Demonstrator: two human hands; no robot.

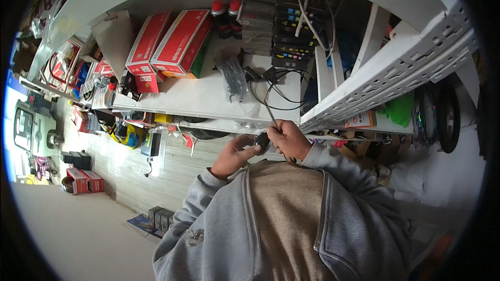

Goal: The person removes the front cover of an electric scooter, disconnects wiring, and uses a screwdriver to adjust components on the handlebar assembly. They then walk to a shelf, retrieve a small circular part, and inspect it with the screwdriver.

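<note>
Close to my chest, my left hand (234, 154) is closed on a small black part (262, 140), pinched between thumb and fingers. My right hand (290, 139) is right beside it, its fingers wrapped round a thin metal rod (271, 113) that points up and away from me. Whether the rod has a handle is hidden in my fist. Both hands are in front of the white shelf's near edge. Beyond them on the shelf (198, 96) lie a coiled black cable (285, 108) with black plug-like ends and a clear plastic bag (233, 79).
Red-and-white boxes (182, 41), red-capped bottles (219, 15) and stacked dark boxes (294, 36) stand at the back of the shelf. A perforated white upright (385, 75) rises on the right. Red boxes (86, 181) sit on the tiled floor at left.
</note>
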